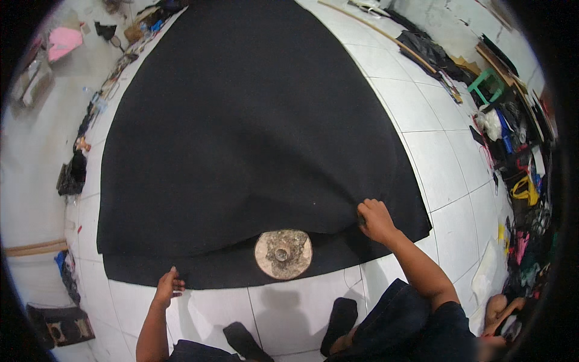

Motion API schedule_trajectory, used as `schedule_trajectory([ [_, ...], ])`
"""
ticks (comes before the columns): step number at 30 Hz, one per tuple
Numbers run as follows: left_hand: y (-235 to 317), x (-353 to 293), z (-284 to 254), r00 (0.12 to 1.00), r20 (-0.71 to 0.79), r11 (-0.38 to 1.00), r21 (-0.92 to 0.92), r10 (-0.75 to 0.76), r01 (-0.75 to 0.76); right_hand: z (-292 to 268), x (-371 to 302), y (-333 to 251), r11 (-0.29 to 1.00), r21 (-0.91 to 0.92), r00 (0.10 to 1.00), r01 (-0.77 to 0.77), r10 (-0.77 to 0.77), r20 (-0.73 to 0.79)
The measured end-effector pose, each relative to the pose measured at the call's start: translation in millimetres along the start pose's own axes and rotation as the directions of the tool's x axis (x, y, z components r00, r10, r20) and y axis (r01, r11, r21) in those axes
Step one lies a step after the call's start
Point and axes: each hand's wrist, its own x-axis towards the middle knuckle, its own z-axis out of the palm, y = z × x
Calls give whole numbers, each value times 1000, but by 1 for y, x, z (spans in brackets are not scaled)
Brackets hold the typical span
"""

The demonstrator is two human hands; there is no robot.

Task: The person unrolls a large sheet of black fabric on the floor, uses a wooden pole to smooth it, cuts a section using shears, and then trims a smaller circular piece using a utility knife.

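Note:
A large black fabric sheet (241, 133) lies spread on the floor in two layers, the lower one (199, 271) showing along the near edge. My right hand (377, 221) is closed on the near edge of the upper layer at the right, and creases run from it across the sheet. A round, worn wooden disc (263, 258) with a raised centre rests on the lower layer, its far rim meeting the upper layer's edge. My left hand (169, 286) is at the near left edge of the fabric, fingers apart, holding nothing; whether it touches the cloth I cannot tell.
White floor tiles (416, 175) surround the cloth. A long wooden stick (386, 37), a green stool (487, 86) and heaped clutter line the right side. Someone's bare limbs (500, 311) show at the lower right. On the left, small items lie along the wall, with a dark box (63, 326) nearer me.

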Motion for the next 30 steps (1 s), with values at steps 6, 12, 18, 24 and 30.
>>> schedule_trajectory([
  [6,-10,61,12,998,-16,847,-528,66,-64,18,-44,25,983,58,960,-175,184,-213],
  [12,-22,93,4,978,-206,844,-520,24,-130,-3,-74,31,949,139,844,-284,316,-433],
  [18,-22,93,38,809,-585,975,-204,-52,-85,4,-87,44,939,159,806,-306,344,-482],
  [24,-21,74,53,984,-172,793,-605,-53,-63,25,-69,37,864,366,796,-346,477,-373],
  [30,-20,81,63,898,-439,757,-574,37,-312,37,-77,42,908,183,754,-376,415,-509],
])
